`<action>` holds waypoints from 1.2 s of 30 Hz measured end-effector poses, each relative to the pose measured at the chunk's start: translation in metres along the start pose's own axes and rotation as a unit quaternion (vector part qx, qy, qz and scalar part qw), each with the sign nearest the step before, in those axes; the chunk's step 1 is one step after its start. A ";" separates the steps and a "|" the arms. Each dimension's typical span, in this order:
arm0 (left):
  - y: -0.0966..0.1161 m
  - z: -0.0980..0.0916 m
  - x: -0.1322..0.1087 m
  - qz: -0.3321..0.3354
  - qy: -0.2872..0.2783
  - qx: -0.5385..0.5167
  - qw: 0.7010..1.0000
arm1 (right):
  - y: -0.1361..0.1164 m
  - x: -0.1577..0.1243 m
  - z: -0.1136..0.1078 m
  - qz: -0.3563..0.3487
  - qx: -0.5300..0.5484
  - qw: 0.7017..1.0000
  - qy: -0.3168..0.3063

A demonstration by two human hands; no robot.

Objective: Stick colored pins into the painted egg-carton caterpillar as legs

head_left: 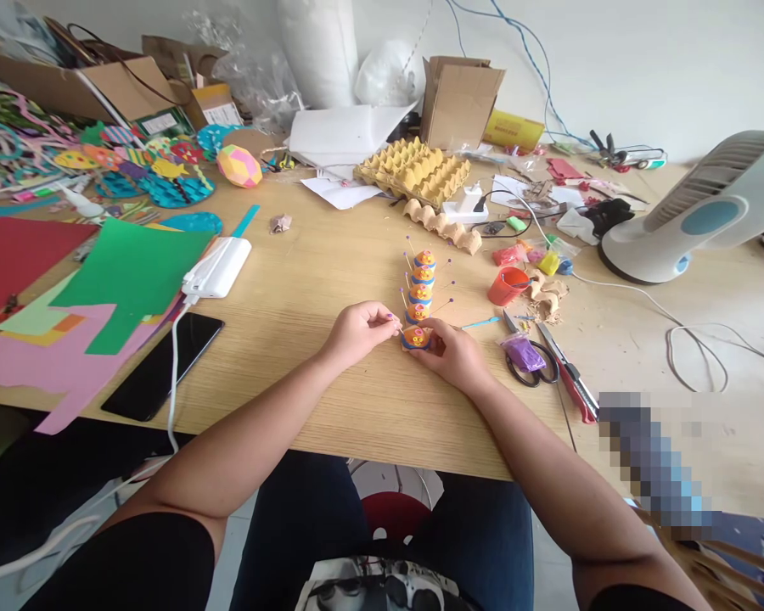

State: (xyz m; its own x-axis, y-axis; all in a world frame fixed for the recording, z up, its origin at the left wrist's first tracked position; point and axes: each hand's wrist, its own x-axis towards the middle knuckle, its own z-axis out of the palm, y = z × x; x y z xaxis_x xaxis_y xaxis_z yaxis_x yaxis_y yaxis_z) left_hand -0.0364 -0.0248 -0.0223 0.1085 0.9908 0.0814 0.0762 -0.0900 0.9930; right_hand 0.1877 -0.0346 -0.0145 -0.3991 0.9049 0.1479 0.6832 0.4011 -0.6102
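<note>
A row of small orange-and-blue figures with faces runs away from me at the middle of the table. My right hand (451, 352) is closed on the nearest figure (416, 339), fingers and thumb at its right side. My left hand (364, 329) pinches something tiny at the left side of that figure; it is too small to make out. Behind, the other figures (421, 293) have thin stalks with dark tips standing out on both sides.
Right of the row are a red cup (508, 286), black-handled scissors (532, 365), a purple packet (523, 352), a red cutter (570, 373) and a white fan (706, 208). Leftward lie a phone (164, 365), a white power bank (218, 266) and coloured sheets (133, 271). Egg cartons (413, 170) sit behind.
</note>
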 end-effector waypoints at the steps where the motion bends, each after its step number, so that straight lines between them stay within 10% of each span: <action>1: 0.000 0.000 0.000 -0.001 0.000 -0.001 1.000 | 0.000 0.000 0.000 0.000 0.001 1.000 0.000; 36: 0.001 0.002 -0.002 0.021 0.001 0.053 0.998 | 0.001 0.000 0.001 0.007 0.010 1.000 -0.009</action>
State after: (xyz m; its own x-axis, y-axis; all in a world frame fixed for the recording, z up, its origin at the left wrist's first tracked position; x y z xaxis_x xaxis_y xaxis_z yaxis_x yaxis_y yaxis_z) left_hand -0.0349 -0.0274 -0.0214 0.1110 0.9862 0.1230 0.1767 -0.1414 0.9741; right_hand 0.1877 -0.0346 -0.0160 -0.4015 0.9073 0.1250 0.6763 0.3857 -0.6275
